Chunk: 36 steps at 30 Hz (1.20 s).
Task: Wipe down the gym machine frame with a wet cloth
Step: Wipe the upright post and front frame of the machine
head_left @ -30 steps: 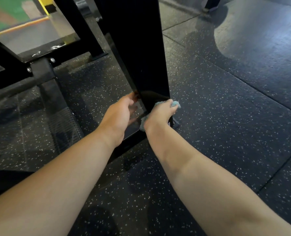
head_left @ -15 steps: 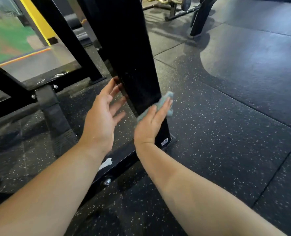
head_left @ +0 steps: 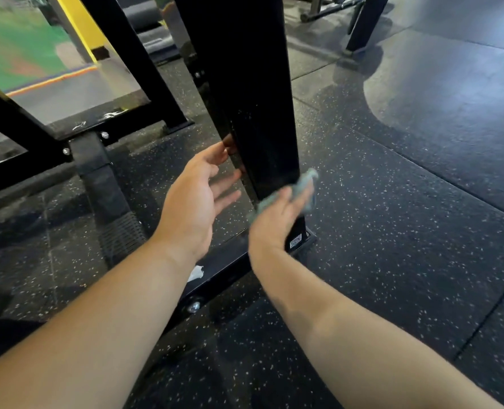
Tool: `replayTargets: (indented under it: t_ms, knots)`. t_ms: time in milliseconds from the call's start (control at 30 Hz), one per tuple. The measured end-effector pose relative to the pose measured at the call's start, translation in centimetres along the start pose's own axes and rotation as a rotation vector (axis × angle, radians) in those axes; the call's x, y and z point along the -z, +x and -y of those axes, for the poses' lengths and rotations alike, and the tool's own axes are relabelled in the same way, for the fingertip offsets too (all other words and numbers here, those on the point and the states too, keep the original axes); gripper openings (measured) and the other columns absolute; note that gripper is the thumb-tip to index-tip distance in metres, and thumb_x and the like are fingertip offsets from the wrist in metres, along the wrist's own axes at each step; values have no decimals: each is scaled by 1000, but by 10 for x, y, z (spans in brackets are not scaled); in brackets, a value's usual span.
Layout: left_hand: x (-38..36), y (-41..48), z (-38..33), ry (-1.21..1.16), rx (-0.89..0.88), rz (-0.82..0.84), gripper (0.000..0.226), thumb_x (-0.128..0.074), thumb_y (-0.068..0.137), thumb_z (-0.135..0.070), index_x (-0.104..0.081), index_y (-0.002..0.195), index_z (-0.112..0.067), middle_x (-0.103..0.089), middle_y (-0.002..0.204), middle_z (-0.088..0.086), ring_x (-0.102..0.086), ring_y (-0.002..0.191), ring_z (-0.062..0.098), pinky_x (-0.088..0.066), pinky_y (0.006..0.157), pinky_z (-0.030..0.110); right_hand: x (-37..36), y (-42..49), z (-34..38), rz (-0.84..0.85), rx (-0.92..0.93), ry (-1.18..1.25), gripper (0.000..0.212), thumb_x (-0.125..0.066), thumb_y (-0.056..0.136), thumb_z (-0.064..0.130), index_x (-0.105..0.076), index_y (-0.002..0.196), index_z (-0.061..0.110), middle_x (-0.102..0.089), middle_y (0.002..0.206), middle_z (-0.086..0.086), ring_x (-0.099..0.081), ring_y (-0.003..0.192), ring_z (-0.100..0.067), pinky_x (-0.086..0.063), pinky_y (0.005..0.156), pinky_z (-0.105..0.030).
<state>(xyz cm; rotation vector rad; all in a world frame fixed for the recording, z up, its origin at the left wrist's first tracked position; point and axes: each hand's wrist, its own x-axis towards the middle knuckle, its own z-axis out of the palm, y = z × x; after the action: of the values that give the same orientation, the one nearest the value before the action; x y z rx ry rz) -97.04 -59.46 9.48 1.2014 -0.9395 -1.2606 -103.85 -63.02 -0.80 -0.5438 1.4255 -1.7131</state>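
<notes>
Your right hand [head_left: 274, 222] lies flat against the near face of the black upright post [head_left: 245, 98], low down and just above its foot. The fingers are stretched out straight, pressing the blue-grey cloth [head_left: 305, 184] onto the metal. The cloth is blurred. It bunches under your fingertips and sticks out past the post's right edge.

Your left hand [head_left: 192, 202] is just left of the post, palm turned toward it, with the fingers spread and relaxed and nothing in them. The fingertips come very near the post's left side, and a faint reflection of them shows in the glossy paint. You cannot tell whether they touch it.

At the foot of the post, just below your right wrist, there is a small pale sticker [head_left: 295, 241]. From that foot a black base rail [head_left: 224, 270] runs toward you along the speckled rubber floor [head_left: 392, 231]. It carries a torn white patch [head_left: 196, 273] beside your left forearm, and a silver bolt [head_left: 194, 306] sits lower on its side. Further left of the post, more black frame bars [head_left: 18, 125] cross in front of a pale panel.
</notes>
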Motion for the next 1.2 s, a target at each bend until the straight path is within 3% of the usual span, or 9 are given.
replayTargets:
  t_ms: [67, 133, 400, 467, 600, 833, 967, 1033, 1200]
  knots:
    - [1, -2, 0, 19, -1, 16, 45, -23, 99, -7, -60, 112, -28, -62, 119, -11, -63, 108, 14, -50, 90, 36, 8, 20, -13, -68, -350, 61, 51, -22, 103, 36, -16, 151, 24, -24, 156, -11, -34, 137, -33, -34, 110, -51]
    - [2, -5, 1, 25, -1, 54, 45, -23, 100, -7, -58, 119, -28, -61, 121, -13, -62, 111, 14, -50, 91, 35, 5, 30, -11, -65, -419, 74, 58, -22, 97, 45, -22, 149, 21, -28, 153, -10, -36, 137, -33, -36, 108, -51]
    - [3, -15, -21, -72, 37, 117, 35, -34, 98, -18, -64, 112, -30, -70, 110, -8, -65, 101, 13, -51, 85, 30, -38, -28, 86, 129, 469, -56, 55, -29, 101, 33, -4, 150, 30, 5, 160, 4, 8, 145, -7, 4, 118, -27]
    - [4, -18, -30, -46, 47, 123, 35, -32, 100, -19, -63, 105, -34, -69, 108, -13, -64, 101, 12, -51, 85, 32, -32, -29, 75, 85, 466, -69, 54, -29, 100, 33, -5, 148, 33, 2, 160, 5, 4, 146, -8, -1, 120, -31]
    - [12, -20, -48, 27, 42, 107, 33, -31, 101, -23, -57, 114, -38, -60, 120, -18, -56, 115, 13, -47, 91, 34, -37, -29, 98, -33, -25, 34, 54, -25, 104, 34, -2, 152, 25, 6, 160, 1, 4, 147, -17, -8, 120, -41]
    - [22, -13, -67, -157, 24, 227, 30, -38, 97, -31, -61, 116, -34, -67, 115, -10, -64, 95, 9, -51, 80, 27, -56, -64, 137, 121, 478, -65, 58, -35, 102, 27, -7, 152, 23, 3, 160, 5, 6, 146, -7, 0, 120, -30]
    - [25, -15, -59, 13, 24, 290, 33, -37, 98, -31, -58, 123, -38, -55, 131, -18, -62, 109, 10, -48, 90, 31, -28, -58, 108, 190, 217, -127, 57, -33, 101, 28, -8, 152, 30, -5, 160, 2, -11, 146, -15, -16, 119, -33]
    - [27, -21, -57, 184, 46, 304, 35, -33, 100, -28, -54, 126, -37, -56, 129, -15, -59, 110, 8, -46, 85, 27, -4, -70, 98, 321, 64, -196, 53, -35, 102, 24, -16, 149, 37, -27, 154, 2, -33, 138, -18, -29, 114, -37]
    - [45, -30, -41, 454, 97, 355, 56, -48, 86, -61, -45, 135, -35, -48, 128, -15, -45, 116, 6, -33, 97, 30, 26, -88, 117, 505, -209, -155, 24, -44, 101, 23, -48, 124, 19, -65, 108, -10, -65, 98, -26, -53, 89, -48]
